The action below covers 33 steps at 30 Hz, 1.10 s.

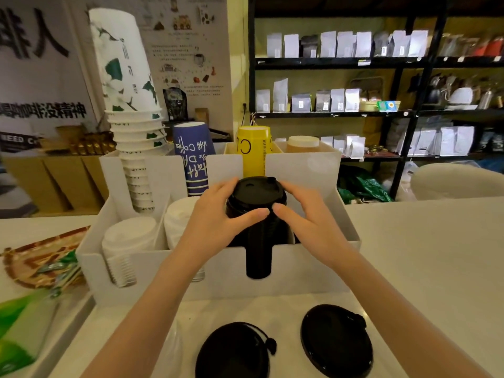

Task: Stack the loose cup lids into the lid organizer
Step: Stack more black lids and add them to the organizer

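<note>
two hands, left hand [218, 216] and right hand [302, 211], curl around the black stack [257, 214] in the organizer [313, 266], fingers closed on its top lid. stack axis vertical. two loose lids [231, 350] lie in front of the organizer, nearer the body.

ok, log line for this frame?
both hands: left hand, right hand | on black lid stack in organizer | two loose lids on counter
</note>
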Available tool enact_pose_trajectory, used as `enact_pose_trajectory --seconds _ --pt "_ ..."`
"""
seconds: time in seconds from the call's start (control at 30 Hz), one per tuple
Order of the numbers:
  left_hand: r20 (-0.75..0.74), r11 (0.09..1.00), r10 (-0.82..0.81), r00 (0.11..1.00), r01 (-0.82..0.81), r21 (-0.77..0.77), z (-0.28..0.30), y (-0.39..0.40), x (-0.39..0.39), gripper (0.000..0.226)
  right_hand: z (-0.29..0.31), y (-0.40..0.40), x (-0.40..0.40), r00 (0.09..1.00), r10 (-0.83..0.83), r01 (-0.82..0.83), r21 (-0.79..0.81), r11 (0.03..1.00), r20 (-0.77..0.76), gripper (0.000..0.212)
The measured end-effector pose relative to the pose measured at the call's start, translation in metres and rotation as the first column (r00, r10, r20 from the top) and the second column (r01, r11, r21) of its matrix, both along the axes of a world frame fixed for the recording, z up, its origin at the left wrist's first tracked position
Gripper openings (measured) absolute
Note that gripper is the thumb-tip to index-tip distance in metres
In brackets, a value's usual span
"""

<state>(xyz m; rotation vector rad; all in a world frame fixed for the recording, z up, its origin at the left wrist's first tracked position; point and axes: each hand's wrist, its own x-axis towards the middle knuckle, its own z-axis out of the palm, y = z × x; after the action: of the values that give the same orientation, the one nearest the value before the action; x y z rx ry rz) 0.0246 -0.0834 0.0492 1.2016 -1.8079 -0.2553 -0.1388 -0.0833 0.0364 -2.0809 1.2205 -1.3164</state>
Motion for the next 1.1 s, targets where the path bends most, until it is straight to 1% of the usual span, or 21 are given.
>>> enact_pose_trajectory --seconds 0.07,0.13,0.23,0.33,0.47,0.57,0.67,0.77,0.87,0.9,0.97,1.03,1.1 --pt "0.019 0.999 0.046 0.999 -0.046 -0.003 -0.002 -0.004 -0.001 0.072 -0.001 -0.001 -0.001 1.0 -0.009 0.009 -0.003 1.0 -0.011 0.037" --pt "0.026 0.998 0.059 0.998 -0.058 -0.016 -0.004 -0.006 -0.002 0.069 -0.003 -0.003 -0.002 0.999 -0.021 0.021 0.001 1.0 -0.026 0.039" --pt "0.03 0.999 0.035 0.999 -0.034 -0.019 -0.003 -0.008 -0.001 0.063 -0.005 -0.004 -0.001 0.997 -0.043 0.041 -0.028 0.999 -0.064 0.04" --pt "0.036 1.0 0.007 0.999 -0.008 0.022 0.001 -0.006 0.005 0.057 -0.006 -0.005 0.001 0.995 -0.067 0.063 -0.051 0.997 -0.079 0.041" --pt "0.072 0.997 0.007 0.997 -0.013 0.076 0.002 -0.006 0.01 0.059 -0.006 -0.004 0.003 0.992 -0.082 0.076 -0.071 0.995 -0.091 0.042" --pt "0.077 0.996 0.012 0.997 -0.018 0.085 0.003 -0.006 0.009 0.059 -0.008 -0.004 0.003 0.992 -0.098 0.092 -0.072 0.993 -0.08 0.043" --pt "0.074 0.996 0.02 0.997 -0.026 0.083 0.005 -0.004 0.008 0.058 -0.014 -0.003 0.005 0.989 -0.125 0.117 -0.108 0.987 -0.074 0.042" --pt "0.094 0.996 0.018 0.995 -0.026 0.081 0.006 -0.002 0.007 0.057 -0.021 -0.002 0.006 0.976 -0.17 0.151 -0.146 0.978 -0.133 0.053" --pt "0.131 0.998 0.019 0.991 -0.028 0.063 0.006 0.0 0.005 0.056 -0.025 -0.002 0.006 0.944 -0.212 0.175 -0.162 0.971 -0.254 0.066" --pt "0.154 0.998 0.024 0.988 -0.032 0.05 0.006 0.002 0.004 0.053 -0.026 -0.001 0.006 0.938 -0.208 0.17 -0.155 0.973 -0.277 0.069" --pt "0.186 0.999 0.024 0.982 -0.031 0.031 0.005 0.002 0.002 0.047 -0.024 0.003 0.003 0.945 -0.171 0.144 -0.114 0.983 -0.28 0.065" --pt "0.187 0.999 0.002 0.982 -0.011 0.046 0.003 0.001 0.001 0.044 -0.02 0.011 -0.001 0.967 -0.104 0.096 -0.046 0.994 -0.234 0.057" --pt "0.202 0.999 -0.015 0.979 0.005 0.05 0.001 -0.001 0.0 0.049 -0.017 0.024 -0.008 0.987 -0.06 0.064 0.02 0.998 -0.149 0.059"
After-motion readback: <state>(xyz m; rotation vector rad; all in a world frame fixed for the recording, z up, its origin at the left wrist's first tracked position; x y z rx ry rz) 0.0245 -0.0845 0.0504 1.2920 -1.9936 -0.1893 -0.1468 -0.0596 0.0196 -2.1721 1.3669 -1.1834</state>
